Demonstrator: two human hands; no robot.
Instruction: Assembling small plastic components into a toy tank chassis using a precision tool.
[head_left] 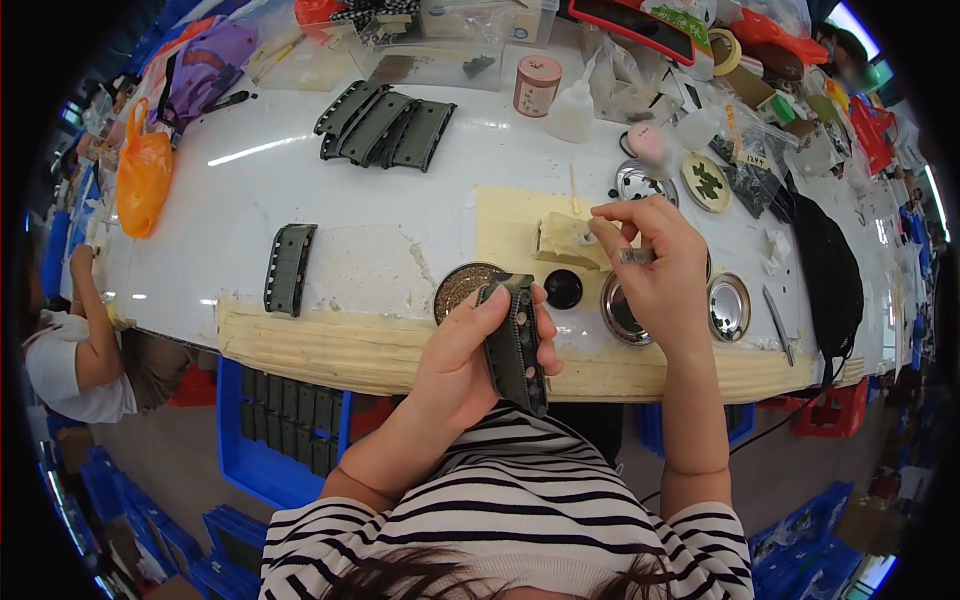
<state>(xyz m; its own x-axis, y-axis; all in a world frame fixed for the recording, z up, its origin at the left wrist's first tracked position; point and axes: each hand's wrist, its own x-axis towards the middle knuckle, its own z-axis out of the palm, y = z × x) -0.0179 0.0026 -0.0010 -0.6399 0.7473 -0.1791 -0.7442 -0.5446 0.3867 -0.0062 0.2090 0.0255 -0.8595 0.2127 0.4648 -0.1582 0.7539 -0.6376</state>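
Observation:
My left hand (458,352) is wrapped round a dark green, long ribbed plastic casing (516,350), held tilted above the table's near edge. My right hand (658,262) is closed in a pinch beside a block wrapped in yellowish tape (560,238); what sits between its fingertips is too small to name. A thin stick (574,190) lies just beyond the block. Between the hands is a small round black lid (563,289). A round dish of brown grains (462,286) is partly hidden by the casing, and a metal dish (620,312) lies partly under my right wrist.
Similar green casings lie in a group (385,130) at the back, and a single one (290,268) at left. Metal dishes (729,306), tweezers (778,325) and a black cloth item (828,285) are at right. A blue crate (232,440) stands below; a co-worker (90,350) sits at left.

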